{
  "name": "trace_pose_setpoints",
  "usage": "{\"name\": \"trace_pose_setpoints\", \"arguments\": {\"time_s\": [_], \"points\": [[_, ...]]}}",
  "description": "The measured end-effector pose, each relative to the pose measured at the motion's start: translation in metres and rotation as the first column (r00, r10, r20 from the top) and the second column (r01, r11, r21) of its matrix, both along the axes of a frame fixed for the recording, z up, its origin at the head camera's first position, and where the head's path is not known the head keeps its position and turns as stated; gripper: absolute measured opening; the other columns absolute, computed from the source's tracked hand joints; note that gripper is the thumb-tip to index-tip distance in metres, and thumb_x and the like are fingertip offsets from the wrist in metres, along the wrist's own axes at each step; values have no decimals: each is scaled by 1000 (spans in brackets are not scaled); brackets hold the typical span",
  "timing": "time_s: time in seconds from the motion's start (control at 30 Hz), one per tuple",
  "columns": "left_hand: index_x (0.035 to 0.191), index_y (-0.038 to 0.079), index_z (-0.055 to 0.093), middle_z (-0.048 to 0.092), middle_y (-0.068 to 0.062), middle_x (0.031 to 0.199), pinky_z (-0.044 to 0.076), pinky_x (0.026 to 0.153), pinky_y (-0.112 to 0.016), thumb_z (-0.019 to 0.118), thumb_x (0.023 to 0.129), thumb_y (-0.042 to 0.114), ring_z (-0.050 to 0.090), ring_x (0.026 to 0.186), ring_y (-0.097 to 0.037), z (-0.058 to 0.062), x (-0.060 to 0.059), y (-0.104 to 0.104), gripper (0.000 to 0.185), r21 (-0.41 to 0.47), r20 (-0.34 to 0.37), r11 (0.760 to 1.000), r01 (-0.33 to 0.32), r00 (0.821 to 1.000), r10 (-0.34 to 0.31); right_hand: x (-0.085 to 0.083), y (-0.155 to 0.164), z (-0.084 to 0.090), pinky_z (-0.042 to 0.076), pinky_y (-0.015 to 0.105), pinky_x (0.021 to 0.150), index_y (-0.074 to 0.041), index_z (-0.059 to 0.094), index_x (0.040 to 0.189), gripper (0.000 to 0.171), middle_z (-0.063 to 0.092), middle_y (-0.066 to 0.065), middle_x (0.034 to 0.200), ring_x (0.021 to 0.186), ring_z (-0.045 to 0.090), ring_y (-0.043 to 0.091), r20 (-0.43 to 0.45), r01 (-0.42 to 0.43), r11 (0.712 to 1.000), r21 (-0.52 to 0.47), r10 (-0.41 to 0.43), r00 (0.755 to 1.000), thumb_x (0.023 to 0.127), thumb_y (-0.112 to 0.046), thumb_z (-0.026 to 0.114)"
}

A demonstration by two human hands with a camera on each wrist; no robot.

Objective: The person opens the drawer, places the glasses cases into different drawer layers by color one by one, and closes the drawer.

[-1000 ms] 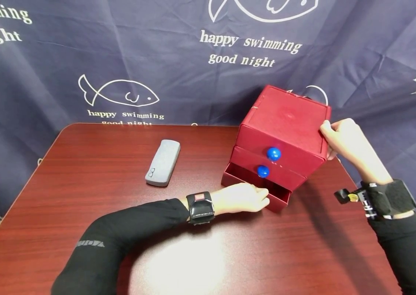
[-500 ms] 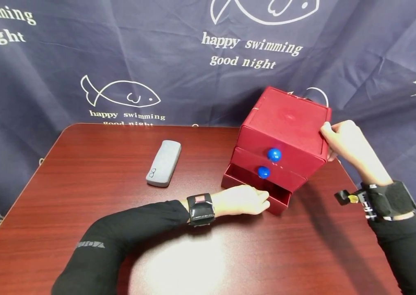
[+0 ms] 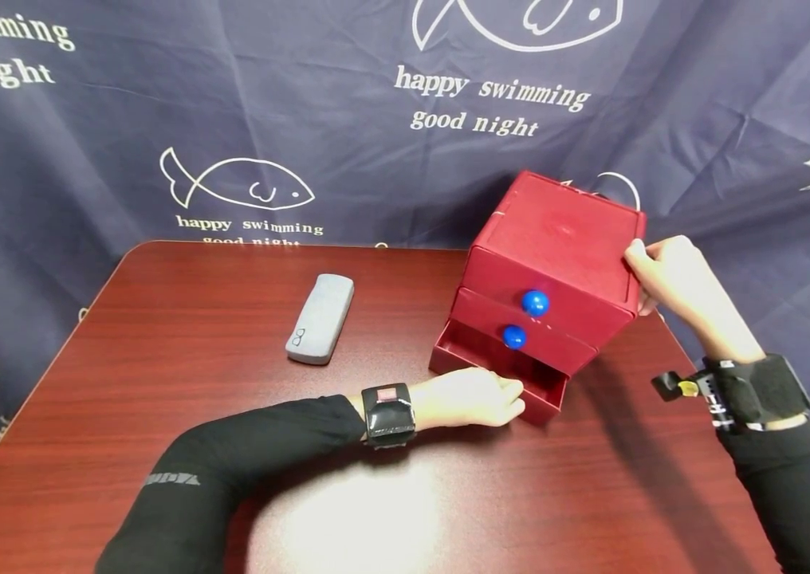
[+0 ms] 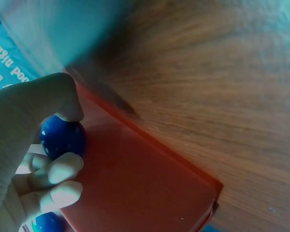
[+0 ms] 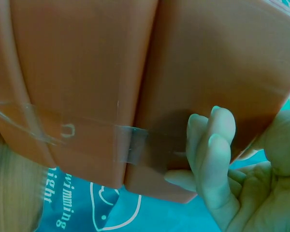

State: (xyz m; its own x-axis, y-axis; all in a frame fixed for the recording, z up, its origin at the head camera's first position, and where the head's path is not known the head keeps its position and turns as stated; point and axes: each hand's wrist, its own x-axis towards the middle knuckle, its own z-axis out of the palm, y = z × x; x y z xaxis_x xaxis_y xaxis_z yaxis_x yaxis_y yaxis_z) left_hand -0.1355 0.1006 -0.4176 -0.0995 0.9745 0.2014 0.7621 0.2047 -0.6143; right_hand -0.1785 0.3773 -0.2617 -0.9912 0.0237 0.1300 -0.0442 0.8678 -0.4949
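Note:
A red three-drawer desktop organizer (image 3: pixel 563 227) stands at the table's back right. Its bottom drawer (image 3: pixel 547 401) is pulled partly out, and the part of its inside that shows looks bare. My left hand (image 3: pixel 469 397) pinches that drawer's blue knob (image 4: pixel 63 137) between thumb and fingers, as the left wrist view shows. In the head view the hand hides this knob. My right hand (image 3: pixel 670 267) holds the organizer at its upper right edge, thumb on top. In the right wrist view its fingers (image 5: pixel 215 159) lie against the side wall. The upper two drawers, with blue knobs (image 3: pixel 536 303), are closed.
A grey glasses case (image 3: pixel 320 319) lies on the brown wooden table (image 3: pixel 197 343), left of the organizer. Behind the table hangs a dark blue curtain (image 3: pixel 347 119) with white fish and lettering. Clear tape (image 5: pixel 133 145) crosses the organizer's side.
The bottom drawer has come slightly further out toward me, with my left hand on its knob. My right hand stays in place on the organizer. The head view has shifted a little.

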Motion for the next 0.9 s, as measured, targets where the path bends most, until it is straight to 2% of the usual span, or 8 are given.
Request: {"name": "trace_pose_setpoints", "arguments": {"time_s": [0.2,0.37,0.5,0.63,0.73,0.9], "points": [[96,25,64,60,9,91,44,57,-16,46,100,16,56,66,-3,-1,5,-4,20,7,-74,999,41,996,-41,0,0,0,50,25,46,-1,59,60,57,61,3,46,39,63,18,-1,7,1000,1,-7,1000,100,-34,36],[91,25,63,60,11,88,37,53,-17,47,101,20,52,62,-3,0,8,-6,20,3,-58,998,55,997,-55,-1,0,0,48,23,46,-3,59,59,56,60,1,45,38,62,15,4,3,1000,7,-3,1000,100,-33,35],[88,24,61,59,10,87,29,51,-19,48,101,20,51,59,-4,2,8,-7,18,-9,-17,997,71,997,-71,-1,0,0,49,23,45,-2,59,60,56,61,1,45,38,62,16,5,3,1000,4,-3,1000,100,-34,36],[87,23,60,59,9,86,35,51,-17,48,98,16,55,60,-4,4,9,-10,18,-11,-9,995,104,995,-104,-1,1,0,48,21,48,-3,60,59,57,61,1,45,39,63,17,5,7,1000,10,-7,1000,100,-34,35],[87,24,62,59,9,86,42,54,-16,47,97,14,57,62,-3,4,11,-12,20,-8,-37,992,123,992,-123,-1,1,0,47,19,51,-5,60,58,57,61,2,45,40,64,18,6,11,1000,17,-11,1000,100,-35,35],[86,25,63,59,10,83,44,54,-17,45,96,11,57,60,-3,2,18,-13,25,12,-57,991,133,990,-132,-1,1,-1,47,21,50,-5,60,58,57,61,2,45,40,64,18,8,13,1000,22,-13,1000,100,-35,34]]}}
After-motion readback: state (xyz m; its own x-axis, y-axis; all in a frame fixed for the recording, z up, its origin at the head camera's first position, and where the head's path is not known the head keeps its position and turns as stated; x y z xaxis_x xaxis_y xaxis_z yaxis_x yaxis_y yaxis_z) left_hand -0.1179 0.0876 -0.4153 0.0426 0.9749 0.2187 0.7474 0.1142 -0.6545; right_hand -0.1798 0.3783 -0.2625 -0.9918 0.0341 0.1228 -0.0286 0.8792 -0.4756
